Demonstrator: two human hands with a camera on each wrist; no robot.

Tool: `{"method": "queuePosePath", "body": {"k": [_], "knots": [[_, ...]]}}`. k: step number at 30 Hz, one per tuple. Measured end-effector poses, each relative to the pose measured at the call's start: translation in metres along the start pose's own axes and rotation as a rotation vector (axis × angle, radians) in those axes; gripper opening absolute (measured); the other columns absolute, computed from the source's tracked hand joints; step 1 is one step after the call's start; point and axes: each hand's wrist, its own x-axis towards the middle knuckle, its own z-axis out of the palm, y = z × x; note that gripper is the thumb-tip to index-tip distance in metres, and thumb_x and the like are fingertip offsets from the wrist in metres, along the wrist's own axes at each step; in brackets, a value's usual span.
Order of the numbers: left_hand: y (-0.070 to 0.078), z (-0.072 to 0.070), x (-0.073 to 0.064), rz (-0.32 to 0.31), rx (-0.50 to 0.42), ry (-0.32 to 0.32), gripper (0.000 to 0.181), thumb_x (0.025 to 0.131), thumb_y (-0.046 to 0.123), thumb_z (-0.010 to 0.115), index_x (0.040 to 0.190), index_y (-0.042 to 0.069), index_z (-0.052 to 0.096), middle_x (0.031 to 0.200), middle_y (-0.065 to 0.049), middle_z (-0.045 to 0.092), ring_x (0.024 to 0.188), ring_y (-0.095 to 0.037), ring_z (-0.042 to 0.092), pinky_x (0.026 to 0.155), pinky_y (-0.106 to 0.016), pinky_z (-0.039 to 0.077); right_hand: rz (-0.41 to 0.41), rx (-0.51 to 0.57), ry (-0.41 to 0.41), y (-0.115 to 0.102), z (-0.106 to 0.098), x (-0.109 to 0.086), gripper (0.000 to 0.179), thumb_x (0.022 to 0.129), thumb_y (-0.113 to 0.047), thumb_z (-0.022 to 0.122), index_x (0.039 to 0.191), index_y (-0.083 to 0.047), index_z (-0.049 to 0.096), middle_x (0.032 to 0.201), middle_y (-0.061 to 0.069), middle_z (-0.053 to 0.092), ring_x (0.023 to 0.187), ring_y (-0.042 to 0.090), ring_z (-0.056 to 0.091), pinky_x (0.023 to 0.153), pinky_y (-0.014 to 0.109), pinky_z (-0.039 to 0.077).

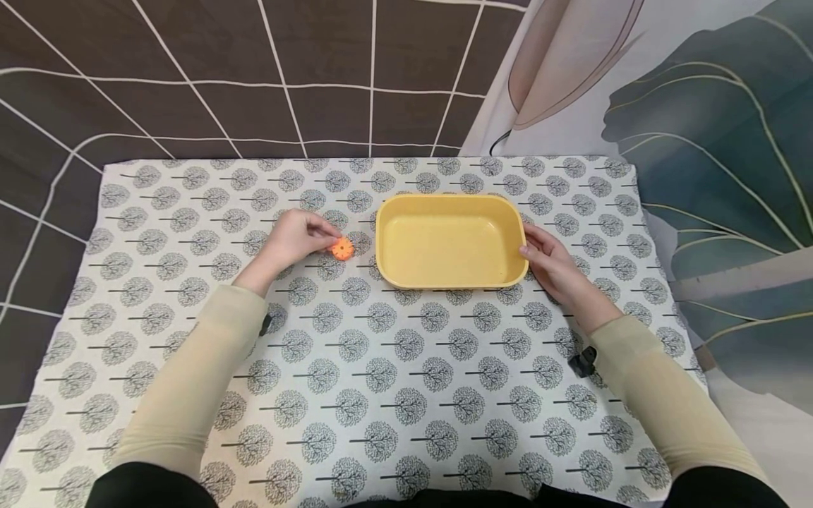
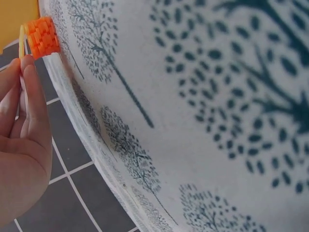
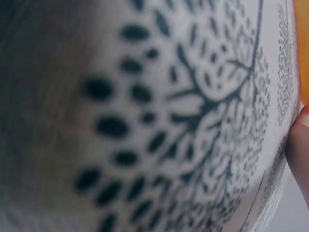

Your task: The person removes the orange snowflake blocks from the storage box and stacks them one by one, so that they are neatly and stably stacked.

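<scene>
My left hand pinches a small orange roller by its thin yellow handle, left of a yellow plastic basin. In the left wrist view, the roller shows a raised brick-like pattern, and the fingertips of the left hand meet on the handle. The basin is rectangular with rounded corners, and nothing lies in it. At its right end, my right hand grips the rim, thumb on the edge and fingers along the outer wall. Only part of the right hand appears in the right wrist view.
A white cloth with dark tree prints covers the table. Behind it hangs dark brown fabric with white grid lines. Leaf-patterned curtain fabric is on the right, near the table's edge.
</scene>
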Motion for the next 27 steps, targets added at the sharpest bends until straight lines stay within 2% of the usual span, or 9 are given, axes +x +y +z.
{"method": "queuePosePath", "body": {"k": [3,11,16,23,27], "knots": [[-0.001,0.001,0.000,-0.001,0.000,0.008,0.017,0.097,0.007,0.077,0.112,0.000,0.078,0.110,-0.023,0.078,0.081,-0.012,0.071,0.071,-0.013,0.059,0.003,-0.007,-0.001,-0.001,0.000,-0.001,0.066,0.108,-0.005,0.056,0.163,0.008,0.022,0.171,0.023,0.024,0.133,0.000,0.053,0.122,0.015,0.039],[-0.004,0.004,0.001,0.004,0.030,0.027,0.016,0.096,0.010,0.079,0.110,0.003,0.079,0.109,-0.020,0.079,0.083,-0.012,0.070,0.072,-0.012,0.056,-0.011,0.014,-0.003,0.000,-0.001,-0.001,0.064,0.107,-0.004,0.057,0.162,0.006,0.027,0.166,0.012,0.039,0.132,0.000,0.055,0.116,0.012,0.044],[-0.005,0.005,0.002,0.008,0.038,0.027,0.016,0.095,0.010,0.079,0.109,0.003,0.080,0.109,-0.020,0.079,0.083,-0.013,0.071,0.073,-0.013,0.056,-0.020,0.014,-0.007,0.001,-0.001,-0.001,0.063,0.107,-0.003,0.056,0.162,0.007,0.027,0.164,0.009,0.042,0.133,0.001,0.055,0.116,0.012,0.044],[-0.008,0.003,0.002,0.001,-0.003,0.030,0.017,0.095,0.009,0.079,0.111,0.002,0.079,0.108,-0.019,0.079,0.083,-0.012,0.071,0.072,-0.012,0.057,-0.026,0.010,-0.008,0.001,-0.001,-0.001,0.061,0.107,-0.002,0.056,0.161,0.006,0.029,0.148,-0.009,0.056,0.133,0.001,0.055,0.116,0.012,0.044],[-0.010,-0.001,0.001,0.019,0.011,0.041,0.018,0.096,0.009,0.078,0.112,0.003,0.079,0.108,-0.019,0.079,0.083,-0.011,0.070,0.072,-0.013,0.056,-0.015,0.017,0.001,-0.001,0.000,-0.002,0.062,0.107,-0.003,0.057,0.161,0.005,0.029,0.149,-0.008,0.055,0.133,0.002,0.055,0.118,0.014,0.043]]}}
